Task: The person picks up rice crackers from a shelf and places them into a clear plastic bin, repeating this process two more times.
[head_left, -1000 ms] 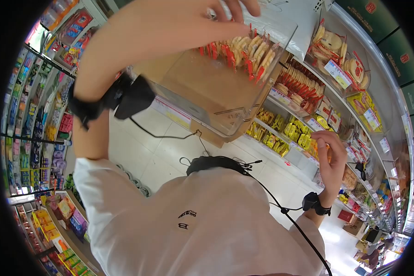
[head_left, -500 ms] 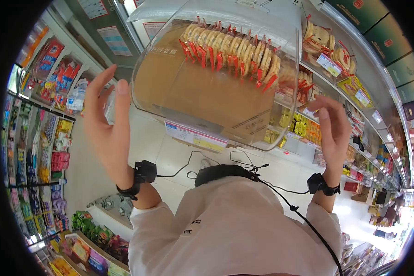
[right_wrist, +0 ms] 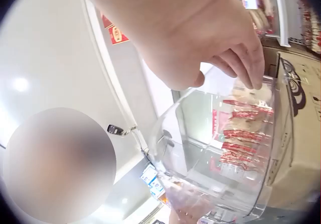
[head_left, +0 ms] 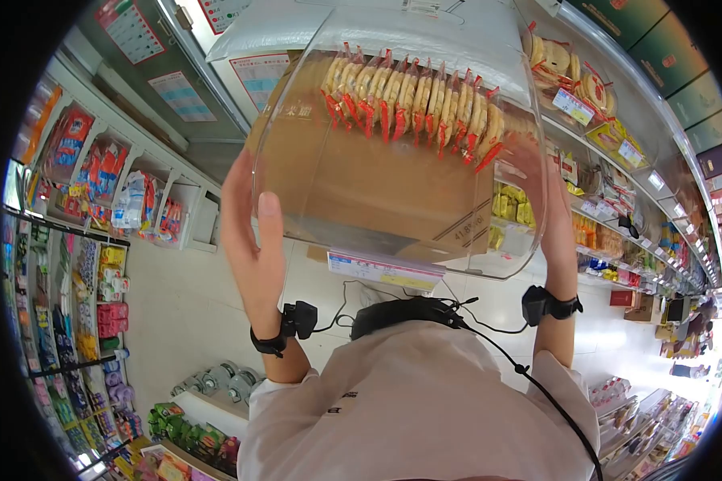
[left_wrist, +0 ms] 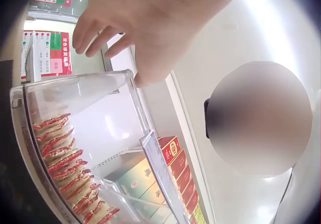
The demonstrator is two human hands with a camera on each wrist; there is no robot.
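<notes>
A clear plastic bin [head_left: 353, 228] stands in front of me, over a brown cardboard box [right_wrist: 301, 133]. Inside it, a row of round biscuits in red-edged wrappers [head_left: 409, 100] lines the far side. My left hand [head_left: 253, 248] is along the bin's left side, its fingers extended and the thumb near the rim; in the left wrist view its fingers reach past a top corner. On the opposite side, my right hand [head_left: 552, 212] lies along the wall, partly seen through the plastic. The right wrist view shows its fingertips right at the bin, beside the biscuits.
A price label [head_left: 385, 270] hangs on the bin's near edge. Shelves with more packaged biscuits [head_left: 565, 64] and yellow packets [head_left: 513, 204] run along the right. Bagged goods [head_left: 140, 196] fill a rack on the left. A white padded sack [head_left: 425, 28] lies behind the bin.
My left hand first swept away from above the biscuits out to the left, then came in to the bin's left side. The right hand moved up to its right side.
</notes>
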